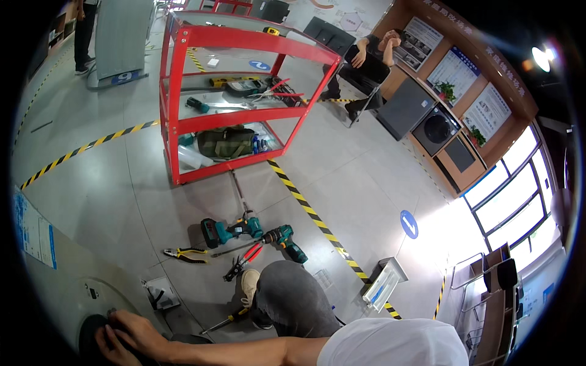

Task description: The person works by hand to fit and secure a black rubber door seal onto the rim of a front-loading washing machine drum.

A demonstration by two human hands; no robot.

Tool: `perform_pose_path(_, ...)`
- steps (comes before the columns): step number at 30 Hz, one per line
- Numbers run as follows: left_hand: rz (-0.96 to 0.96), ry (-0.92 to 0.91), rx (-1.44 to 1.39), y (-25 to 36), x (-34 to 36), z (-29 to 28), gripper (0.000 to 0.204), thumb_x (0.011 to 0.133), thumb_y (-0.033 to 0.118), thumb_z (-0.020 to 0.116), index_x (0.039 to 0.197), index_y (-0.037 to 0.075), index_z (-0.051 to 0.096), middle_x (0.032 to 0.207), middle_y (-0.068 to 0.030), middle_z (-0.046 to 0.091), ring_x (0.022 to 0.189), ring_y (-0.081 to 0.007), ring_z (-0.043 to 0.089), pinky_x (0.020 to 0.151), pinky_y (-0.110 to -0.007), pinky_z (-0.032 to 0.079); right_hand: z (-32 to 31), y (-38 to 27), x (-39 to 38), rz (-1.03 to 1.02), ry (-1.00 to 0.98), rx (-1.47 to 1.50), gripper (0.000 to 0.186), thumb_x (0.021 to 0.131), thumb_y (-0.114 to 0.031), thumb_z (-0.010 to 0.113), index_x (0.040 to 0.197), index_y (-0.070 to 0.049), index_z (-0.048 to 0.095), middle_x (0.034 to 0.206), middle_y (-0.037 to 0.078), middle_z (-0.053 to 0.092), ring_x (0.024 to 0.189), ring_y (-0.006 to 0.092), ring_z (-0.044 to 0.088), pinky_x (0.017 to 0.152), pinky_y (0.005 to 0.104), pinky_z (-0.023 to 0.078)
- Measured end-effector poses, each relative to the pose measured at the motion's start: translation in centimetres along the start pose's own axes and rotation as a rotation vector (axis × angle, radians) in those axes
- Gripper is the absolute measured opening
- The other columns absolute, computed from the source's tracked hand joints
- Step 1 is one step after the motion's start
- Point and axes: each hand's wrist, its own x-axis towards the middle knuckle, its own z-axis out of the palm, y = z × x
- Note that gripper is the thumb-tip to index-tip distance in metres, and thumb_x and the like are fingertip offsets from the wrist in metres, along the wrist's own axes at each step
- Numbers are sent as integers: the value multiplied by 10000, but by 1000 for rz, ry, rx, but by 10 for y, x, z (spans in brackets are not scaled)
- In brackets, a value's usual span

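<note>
At the lower left, both hands work at a dark round part (pixel 91 334) on the side of a pale, bulky appliance casing (pixel 58 299). My right hand (pixel 141 334) reaches in from the right, its fingers bent against the edge of this part. Just beside it, my left hand (pixel 110 349) shows only some curled fingers on the dark part; the rest is cut off by the rim. Whatever lies between the fingertips is hidden. A small white open box (pixel 162 293) rests on the floor near my hands, and a yellow-and-black screwdriver (pixel 226 320) lies by my shoe.
Two teal cordless drills (pixel 235 229) (pixel 287 243), yellow-black pliers (pixel 185 255) and red-handled pliers (pixel 244 261) lie before my knee (pixel 293 299). Behind stands a red tool cart (pixel 174 122). A white tray (pixel 386 284) is at right. A person (pixel 366 61) sits on a chair.
</note>
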Motion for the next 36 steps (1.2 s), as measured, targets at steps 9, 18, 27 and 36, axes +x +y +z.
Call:
perform_pose_path(9, 145, 44, 113, -13, 3, 19, 232, 920, 184, 763, 901, -43, 720, 952, -185, 612, 870, -291, 592, 733, -414, 524, 17, 38, -5, 38, 25, -175, 288, 911, -121, 622, 1169, -32, 532, 1102, 174, 570, 1038, 399, 583, 825, 429, 495)
perform_pose_path(18, 113, -14, 86, 1, 1, 18, 255, 910, 202, 776, 901, -48, 730, 966, -188, 637, 852, -287, 622, 741, -403, 548, 9, 25, -10, -16, 101, -219, 268, 909, -147, 666, 1122, -12, 578, 1093, 178, 600, 978, 420, 619, 797, 435, 522)
perform_pose_path(27, -49, -6, 27, 34, -13, 34, 276, 933, 176, 725, 996, -83, 655, 882, -142, 694, 818, -212, 640, 784, -347, 525, -3, 11, 4, -98, 78, -343, 338, 867, -119, 728, 1144, 0, 575, 1042, 194, 620, 973, 380, 638, 832, 404, 524)
perform_pose_path(36, -116, 23, 180, 57, -8, 31, 325, 896, 222, 753, 974, -86, 686, 852, -211, 702, 770, -289, 679, 708, -380, 523, -1, -4, 14, -113, 66, -473, 240, 832, -101, 751, 1020, -13, 632, 1031, 141, 631, 920, 336, 653, 761, 398, 537)
